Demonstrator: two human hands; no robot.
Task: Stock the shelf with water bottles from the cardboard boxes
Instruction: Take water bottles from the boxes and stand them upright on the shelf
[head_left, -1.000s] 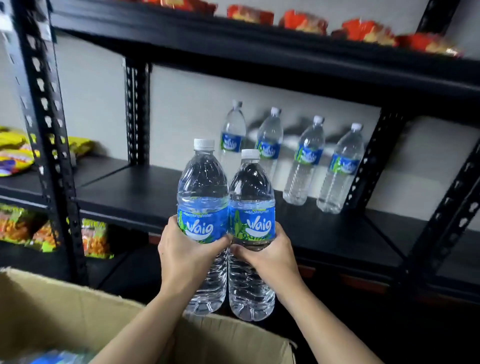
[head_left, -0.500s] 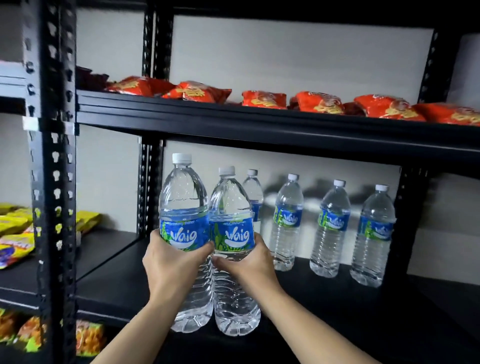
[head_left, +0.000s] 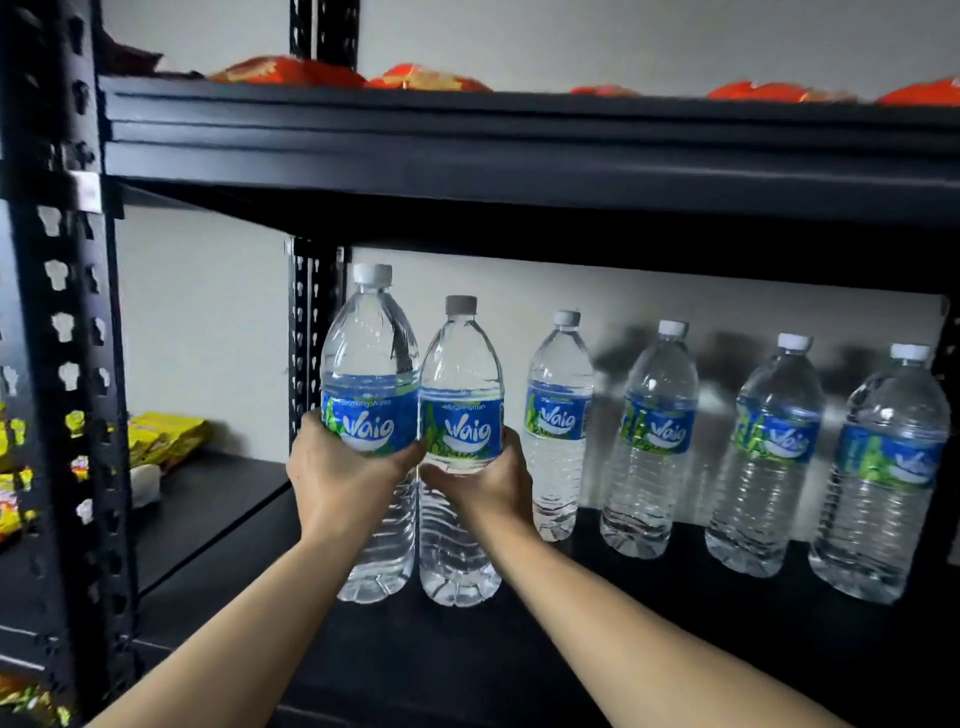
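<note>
Both hands are wrapped around bottles at label height: the left hand (head_left: 343, 470) grips the left bottle (head_left: 370, 415) and the right hand (head_left: 485, 480) grips the right bottle (head_left: 461, 441), the two upright and touching side by side, bases at or just above the black shelf (head_left: 519, 649). At 9 o'clock of the pair the shelf board is bare as far as the rear post (head_left: 311, 332); toward 6 o'clock bare board runs to the front edge. The upper shelf (head_left: 519, 150) lies well above the caps.

Half a second ago the pair was nearer the front edge and hid part of the row's first bottle; now it sits deeper, level with the row and clear of it.

At 3 o'clock four standing bottles (head_left: 657, 441) line the back wall, the nearest just beside the right hand, blocking movement that way. Red snack packs (head_left: 426, 78) lie on the upper shelf; yellow packs (head_left: 166, 431) rest on the neighbouring bay at 9 o'clock, beyond the front post (head_left: 62, 364).
</note>
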